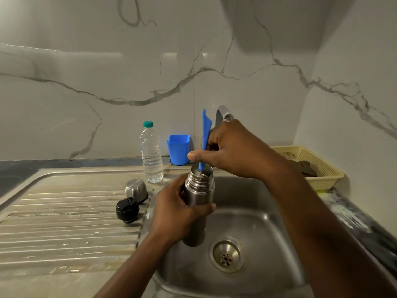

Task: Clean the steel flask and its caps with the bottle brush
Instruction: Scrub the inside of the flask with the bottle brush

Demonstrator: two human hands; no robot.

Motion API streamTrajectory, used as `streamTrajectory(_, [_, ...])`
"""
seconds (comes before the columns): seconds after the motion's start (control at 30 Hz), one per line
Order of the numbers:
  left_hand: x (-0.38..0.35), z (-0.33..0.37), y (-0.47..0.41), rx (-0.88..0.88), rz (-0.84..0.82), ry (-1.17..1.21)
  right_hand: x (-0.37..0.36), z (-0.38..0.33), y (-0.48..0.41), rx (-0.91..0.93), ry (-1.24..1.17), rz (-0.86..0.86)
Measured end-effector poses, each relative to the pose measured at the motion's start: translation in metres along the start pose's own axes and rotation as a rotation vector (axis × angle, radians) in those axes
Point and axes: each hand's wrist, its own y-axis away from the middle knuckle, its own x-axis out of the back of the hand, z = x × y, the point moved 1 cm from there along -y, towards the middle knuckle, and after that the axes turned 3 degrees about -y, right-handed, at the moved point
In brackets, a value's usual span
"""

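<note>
My left hand (178, 209) grips the steel flask (198, 192) around its middle and holds it upright over the sink basin (257, 211). My right hand (227, 147) holds the blue handle of the bottle brush (205, 134) above the flask's open mouth. The brush's lower end goes down inside the flask and is hidden there. On the draining board (64, 211) to the left lie the steel cap (135, 190), mouth down, and the black stopper cap (127, 209), close together near the sink's edge.
A clear plastic water bottle (151, 151) with a green cap stands behind the caps. A blue plastic cup (178, 149) sits at the wall, the tap (223, 114) behind my right hand. A yellow basket (311, 164) stands at the right. The drain (227, 255) lies below the flask.
</note>
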Motion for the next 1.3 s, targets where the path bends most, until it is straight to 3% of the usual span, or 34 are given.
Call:
streamTrajectory(0.2, [0.001, -0.002, 0.002, 0.009, -0.011, -0.023, 0.019, -0.006, 0.006, 0.069, 0.010, 0.199])
streamTrajectory(0.4, [0.000, -0.002, 0.000, 0.007, 0.000, -0.005, -0.003, 0.000, 0.000, 0.001, 0.063, 0.001])
streamTrajectory(0.63, [0.002, -0.008, -0.001, 0.001, -0.032, -0.021, 0.025, 0.006, 0.006, 0.034, -0.028, 0.075])
streamTrajectory(0.73, [0.001, -0.007, 0.000, -0.016, -0.037, -0.032, 0.019, 0.012, 0.008, -0.007, -0.169, -0.059])
streamTrajectory(0.83, [0.002, -0.007, -0.001, -0.027, -0.026, -0.029, 0.007, 0.014, 0.005, 0.008, -0.144, -0.179])
streamTrajectory(1.2, [0.005, -0.010, -0.002, -0.022, -0.022, -0.036, 0.029, 0.010, 0.011, 0.077, -0.209, -0.138])
streamTrajectory(1.3, [0.005, -0.008, 0.000, -0.034, -0.011, -0.037, 0.018, 0.008, 0.009, 0.059, -0.209, -0.208])
